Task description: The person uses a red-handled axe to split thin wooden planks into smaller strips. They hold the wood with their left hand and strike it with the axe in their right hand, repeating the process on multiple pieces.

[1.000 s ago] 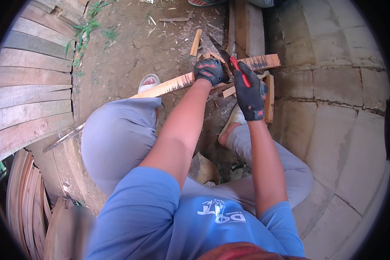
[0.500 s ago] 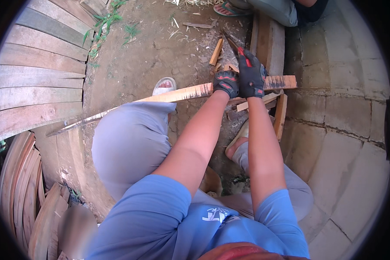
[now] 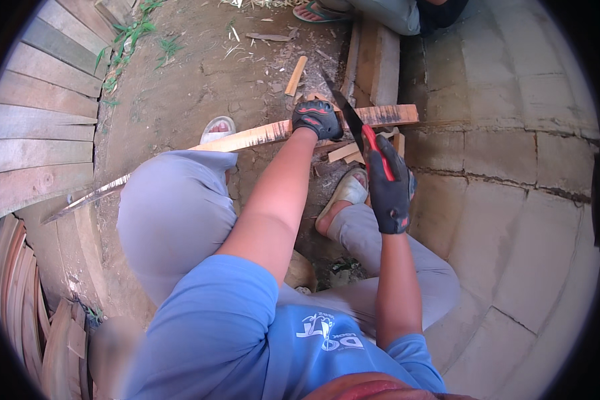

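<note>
On the left, grey-brown planks (image 3: pixel 43 143) end in an uneven edge along the dirt ground (image 3: pixel 187 87), which stretches over to a beam (image 3: pixel 385 63); farther right, a jointed block surface (image 3: pixel 500 207) bounds the space.

The long wooden board (image 3: pixel 250 137) runs from the lower left, behind the bent knee (image 3: pixel 173 213), up to a squared right end near the blocks; its pale orange face carries dark streaks. Across it, just right of the left hand, slants the dark blade of a red-handled saw (image 3: pixel 350 115); whether its teeth touch wood I cannot tell.

The gloved left hand (image 3: pixel 317 120) clamps down over the board, forearm slanting rightward. The gloved right hand (image 3: pixel 389 187) is wrapped around the saw's handle, nearer the body, forearm almost upright.
</note>
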